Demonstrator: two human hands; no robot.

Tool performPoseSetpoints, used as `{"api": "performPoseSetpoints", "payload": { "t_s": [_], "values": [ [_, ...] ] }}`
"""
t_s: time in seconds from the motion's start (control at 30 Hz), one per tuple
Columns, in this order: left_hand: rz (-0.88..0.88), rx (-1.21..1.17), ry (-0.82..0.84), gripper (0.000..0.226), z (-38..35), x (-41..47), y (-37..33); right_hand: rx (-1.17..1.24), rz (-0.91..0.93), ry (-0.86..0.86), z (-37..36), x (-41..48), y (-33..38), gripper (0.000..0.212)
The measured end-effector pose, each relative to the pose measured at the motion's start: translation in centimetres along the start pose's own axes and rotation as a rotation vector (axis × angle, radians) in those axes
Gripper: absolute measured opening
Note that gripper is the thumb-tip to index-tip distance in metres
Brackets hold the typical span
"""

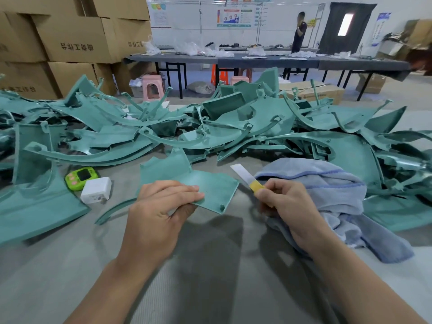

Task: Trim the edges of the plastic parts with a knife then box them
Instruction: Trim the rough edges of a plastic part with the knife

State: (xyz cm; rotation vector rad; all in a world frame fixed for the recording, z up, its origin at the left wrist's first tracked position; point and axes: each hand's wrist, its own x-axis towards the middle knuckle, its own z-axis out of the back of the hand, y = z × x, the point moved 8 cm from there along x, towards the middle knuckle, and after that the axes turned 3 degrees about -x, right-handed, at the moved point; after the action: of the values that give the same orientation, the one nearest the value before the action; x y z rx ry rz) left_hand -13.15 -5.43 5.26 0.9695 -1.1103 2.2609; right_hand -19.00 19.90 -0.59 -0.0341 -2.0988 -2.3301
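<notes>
Your left hand [159,206] pinches one plastic part [210,183] in its fingers [184,191], just above the surface [210,265]. Your right hand [285,204] grips the knife [245,177], blade near its edge. The heap [233,127] behind looks untrimmed; boxing hasn't visibly begun.

The cardboard boxes [77,38] stacked at my left carry a short line of dark Chinese characters, upside down from where I sit. I make out 工 among them, and the rest I cannot read surely. The posters [233,17] on the far wall bear print too small to read.
</notes>
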Motion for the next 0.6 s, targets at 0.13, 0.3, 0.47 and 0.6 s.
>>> {"api": "performPoseSetpoints", "payload": {
  "t_s": [0.13, 0.3, 0.47, 0.6],
  "values": [
    [0.008, 0.001, 0.014, 0.015, -0.1, 0.0, -0.2, -0.112, -0.007, 0.277, -1.6, -1.2, 0.3, 0.022],
    [-0.087, -0.025, 0.029, 0.012, -0.4, -0.2, -2.7, 0.011, -0.126, -0.09, 0.8, 0.0, -0.5, 0.024],
    [-0.348, 0.087, 0.124, 0.021, -1.3, -0.9, -6.1, 0.379, -0.22, -0.009, 0.6, -0.5, -0.1, 0.011],
    [-0.479, 0.174, 0.079, 0.031, -1.1, -1.1, -7.1, 0.302, -0.157, 0.024, 1.3, -0.6, 0.9, 0.016]
  ]
}}
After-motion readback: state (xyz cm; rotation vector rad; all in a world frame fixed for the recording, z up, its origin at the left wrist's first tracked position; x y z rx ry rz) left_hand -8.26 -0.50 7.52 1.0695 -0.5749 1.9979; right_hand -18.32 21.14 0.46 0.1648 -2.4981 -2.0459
